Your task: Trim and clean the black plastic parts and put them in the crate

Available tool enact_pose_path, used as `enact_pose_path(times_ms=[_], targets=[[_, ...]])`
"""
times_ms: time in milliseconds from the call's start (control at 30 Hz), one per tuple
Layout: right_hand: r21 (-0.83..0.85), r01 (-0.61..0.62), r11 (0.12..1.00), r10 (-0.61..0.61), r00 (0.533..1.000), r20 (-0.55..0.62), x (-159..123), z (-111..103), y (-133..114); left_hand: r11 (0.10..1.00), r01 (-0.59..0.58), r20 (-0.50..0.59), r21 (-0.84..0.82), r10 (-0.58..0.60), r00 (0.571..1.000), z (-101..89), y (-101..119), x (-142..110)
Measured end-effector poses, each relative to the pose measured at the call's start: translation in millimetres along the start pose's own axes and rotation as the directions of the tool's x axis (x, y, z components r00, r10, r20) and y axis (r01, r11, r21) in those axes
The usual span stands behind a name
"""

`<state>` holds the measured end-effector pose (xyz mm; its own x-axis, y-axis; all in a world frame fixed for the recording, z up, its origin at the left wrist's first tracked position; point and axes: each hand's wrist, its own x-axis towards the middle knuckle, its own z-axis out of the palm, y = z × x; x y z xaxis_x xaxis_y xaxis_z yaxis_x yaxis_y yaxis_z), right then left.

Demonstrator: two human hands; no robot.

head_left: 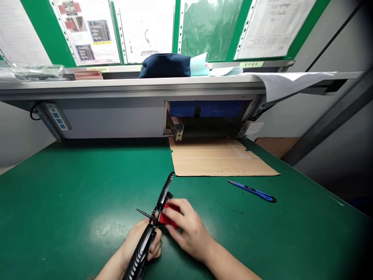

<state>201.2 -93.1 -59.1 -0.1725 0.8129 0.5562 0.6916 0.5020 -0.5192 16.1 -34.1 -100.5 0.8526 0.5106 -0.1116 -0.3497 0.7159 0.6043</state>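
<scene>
My left hand (142, 237) is closed around the middle of a long black ribbed piece (141, 249), whose exact kind I cannot make out. The piece slants from the bottom edge up toward the cardboard, narrowing at its middle, where a thin black rod sticks out to the left. Close against its right side, my right hand (188, 227) grips a small red object (169, 214) between thumb and fingers. Dark bristle-like bits show just above the red object. The fingers partly cover it and are slightly blurred.
A blue utility knife (252, 191) lies right of my hands on the green tabletop (72, 186). Behind, a cardboard sheet (218, 161) reaches under an open drawer slot. The shelf (116, 85) above carries a dark blue pouch (166, 65) and papers. A power strip (58, 116) hangs left.
</scene>
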Motion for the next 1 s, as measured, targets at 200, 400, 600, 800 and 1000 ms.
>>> enact_pose_path(times_ms=[200,400,600,800,1000], targets=[[0.015,0.001,1.000,0.000,0.994,-0.106,-0.5,-0.8,0.7,1.000,-0.007,-0.026,0.021,0.008,1.000,6.2,1.1,-0.9],[0.020,-0.160,0.987,0.161,0.966,-0.204,-0.2,-5.9,10.1,1.000,-0.001,-0.014,0.021,0.001,1.000,10.3,4.5,-1.9],[0.169,-0.017,0.986,0.047,0.984,-0.172,-3.6,-14.9,1.5,0.999,-0.006,-0.023,0.044,0.007,1.000,9.9,2.5,-3.1],[0.353,-0.015,0.935,0.064,0.990,-0.126,-8.4,-17.9,-7.0,0.999,-0.029,-0.053,0.045,0.031,0.998,6.9,0.5,-4.0],[0.252,0.048,0.966,-0.012,0.990,-0.143,-4.9,-22.3,-9.0,0.998,-0.045,-0.071,0.041,0.048,0.996,11.1,-1.8,-1.5]])
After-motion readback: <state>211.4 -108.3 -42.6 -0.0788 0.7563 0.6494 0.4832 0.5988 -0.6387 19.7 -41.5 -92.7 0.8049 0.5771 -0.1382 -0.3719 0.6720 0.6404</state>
